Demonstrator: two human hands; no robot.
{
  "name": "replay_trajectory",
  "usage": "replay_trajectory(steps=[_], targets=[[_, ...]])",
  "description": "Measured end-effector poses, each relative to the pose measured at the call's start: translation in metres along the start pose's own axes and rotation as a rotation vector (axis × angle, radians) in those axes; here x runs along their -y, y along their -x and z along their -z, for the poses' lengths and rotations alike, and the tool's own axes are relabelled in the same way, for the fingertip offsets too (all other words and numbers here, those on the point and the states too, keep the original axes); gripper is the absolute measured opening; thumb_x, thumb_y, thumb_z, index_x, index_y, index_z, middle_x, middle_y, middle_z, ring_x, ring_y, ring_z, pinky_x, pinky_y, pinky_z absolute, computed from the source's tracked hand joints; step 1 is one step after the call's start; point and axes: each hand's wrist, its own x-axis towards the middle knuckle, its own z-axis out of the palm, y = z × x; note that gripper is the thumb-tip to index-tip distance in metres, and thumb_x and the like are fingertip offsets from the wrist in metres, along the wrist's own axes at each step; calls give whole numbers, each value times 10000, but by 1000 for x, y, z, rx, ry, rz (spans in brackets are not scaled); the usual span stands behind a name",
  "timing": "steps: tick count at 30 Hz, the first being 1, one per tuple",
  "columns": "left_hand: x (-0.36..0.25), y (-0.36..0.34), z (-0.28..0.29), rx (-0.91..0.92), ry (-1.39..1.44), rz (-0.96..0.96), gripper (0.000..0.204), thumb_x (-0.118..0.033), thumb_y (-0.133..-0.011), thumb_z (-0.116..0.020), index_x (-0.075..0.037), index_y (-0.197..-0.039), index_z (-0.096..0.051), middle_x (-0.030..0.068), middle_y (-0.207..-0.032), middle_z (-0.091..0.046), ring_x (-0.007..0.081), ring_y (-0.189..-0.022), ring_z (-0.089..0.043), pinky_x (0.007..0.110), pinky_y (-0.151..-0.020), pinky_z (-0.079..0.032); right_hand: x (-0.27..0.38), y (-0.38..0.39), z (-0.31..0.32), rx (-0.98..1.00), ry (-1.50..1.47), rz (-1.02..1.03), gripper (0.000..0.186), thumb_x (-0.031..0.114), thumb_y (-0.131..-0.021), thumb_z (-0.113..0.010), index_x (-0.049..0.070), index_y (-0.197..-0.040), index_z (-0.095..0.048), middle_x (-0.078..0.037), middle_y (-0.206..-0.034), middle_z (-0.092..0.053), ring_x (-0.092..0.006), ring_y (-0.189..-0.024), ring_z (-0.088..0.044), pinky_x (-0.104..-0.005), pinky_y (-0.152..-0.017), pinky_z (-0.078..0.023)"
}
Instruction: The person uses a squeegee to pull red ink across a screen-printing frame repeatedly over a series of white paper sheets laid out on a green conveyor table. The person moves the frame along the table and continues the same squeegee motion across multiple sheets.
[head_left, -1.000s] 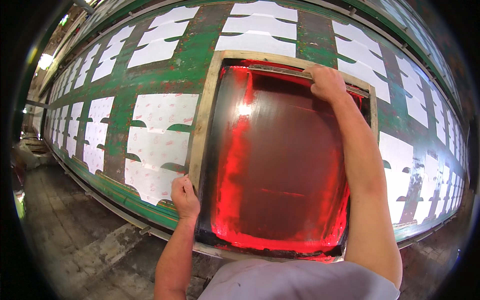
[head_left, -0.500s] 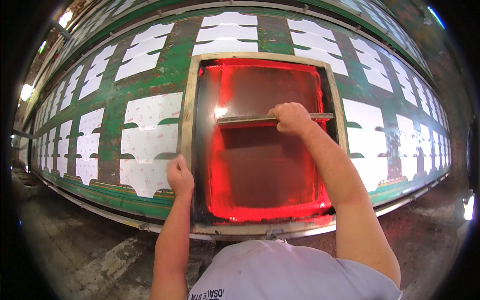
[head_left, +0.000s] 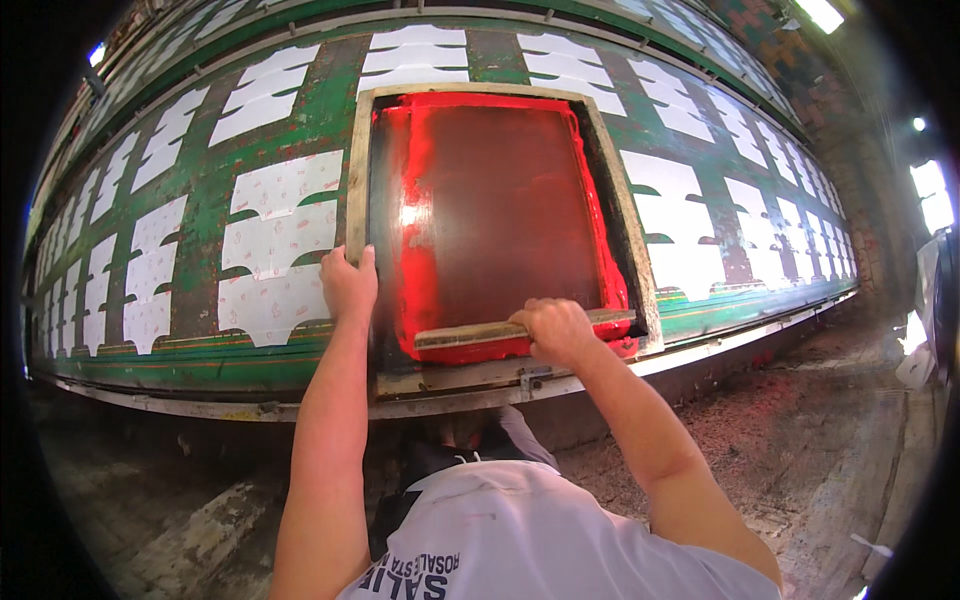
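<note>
My right hand (head_left: 558, 330) is closed around a long wooden squeegee (head_left: 465, 334), which lies crosswise at the near end of a printing screen's mesh (head_left: 500, 220). Bright red ink (head_left: 414, 290) is thick along the mesh's left side and lines its right and far edges; the middle is a dark, thin red. A wooden screen frame (head_left: 356, 185) surrounds the mesh. My left hand (head_left: 350, 285) grips its left rail, thumb on the inner side and fingers on the outer side. The fabric or table beneath the screen is hidden.
The screen lies on a long green table (head_left: 200, 235) with rows of white cut pieces (head_left: 165, 270); those just left bear small red prints (head_left: 282, 240), those at right (head_left: 675, 215) look plain. A metal rail (head_left: 250, 410) runs along the near edge, above a worn floor (head_left: 750, 430).
My right hand has drawn the squeegee from the middle of the screen to its near end. My left hand, earlier a loose fist beside the frame, now holds the left rail.
</note>
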Motion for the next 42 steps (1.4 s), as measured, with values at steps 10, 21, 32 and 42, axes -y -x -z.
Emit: replay_trajectory(steps=[10, 21, 32, 42], targets=[[-15, 2, 0, 33, -248, 49, 601, -535, -1007, -789, 18, -1228, -712, 270, -1319, -698, 485, -1251, -681, 613, -1059, -565, 6, 51, -32, -219, -149, 145, 711, 629, -809, -908, 79, -1241, -777, -143, -1242, -708, -364, -1177, -660, -513, -1032, -548], [-27, -5, -12, 12, -441, 124, 631, -607, -1040, -731, 10, -1167, -718, 254, -1221, -745, 493, -1165, -727, 623, -998, -564, -159, 86, -32, -679, -469, -185, 439, 200, -851, -936, 77, -1253, -813, -189, -1396, -731, -406, -1328, -658, -542, -1162, -520], [-7, -11, -16, -6, -336, 68, 569, -529, -1024, -792, 25, -1076, -675, 237, -1134, -694, 496, -1084, -680, 578, -950, -537, -262, 42, -33, -441, -436, -709, 886, 125, -848, -917, 84, -1643, -526, -237, -1442, -669, -475, -1387, -604, -548, -1198, -501], [18, -12, -18, 18, -126, 56, 477, -284, -895, -944, 41, -1085, -653, 237, -1150, -676, 471, -1104, -662, 541, -985, -522, -258, 31, -23, -474, -454, -816, 688, 91, -804, -911, 165, -1462, -722, -179, -1311, -705, -424, -1306, -657, -509, -1146, -543]])
